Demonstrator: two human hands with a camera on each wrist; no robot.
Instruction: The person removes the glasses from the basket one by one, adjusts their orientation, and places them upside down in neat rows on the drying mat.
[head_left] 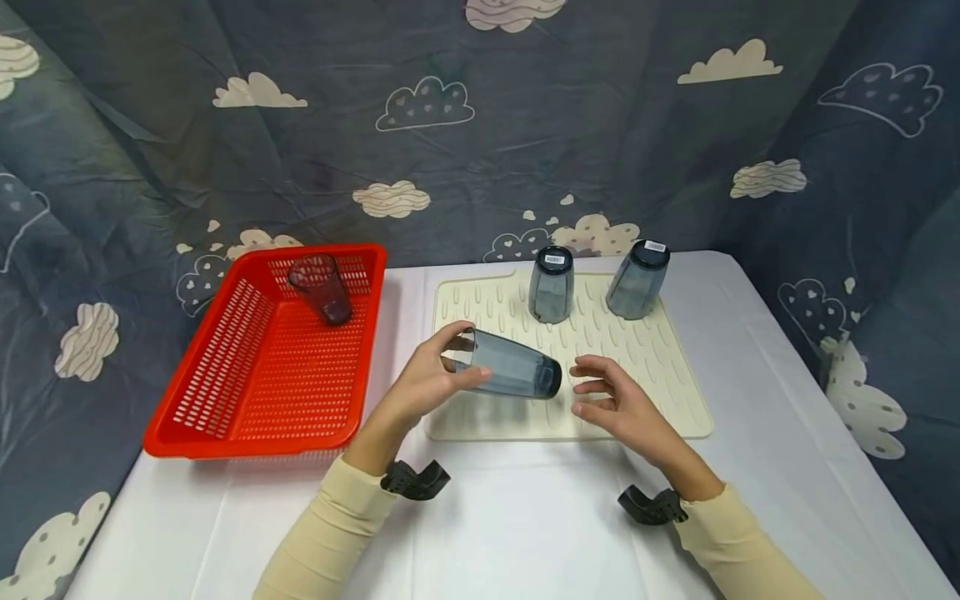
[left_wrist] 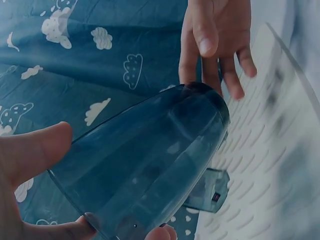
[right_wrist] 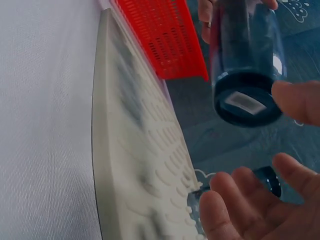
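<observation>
My left hand grips a blue-grey drinking glass around its rim end, thumb on one side and fingers on the other. The glass is tipped almost level above the mat, its dark base pointing right. A white label shows on that base in the right wrist view. Just beyond the base, my right hand is held with loosely bent fingers and nothing in them; a small gap separates it from the glass in the head view. Two similar glasses, one left and one right, stand upside down on the cream drying mat.
At the left sits a red perforated plastic basket, with another tinted glass leaning in its far corner. A white cloth covers the table. Dark fabric with a cloud pattern hangs behind and at both sides.
</observation>
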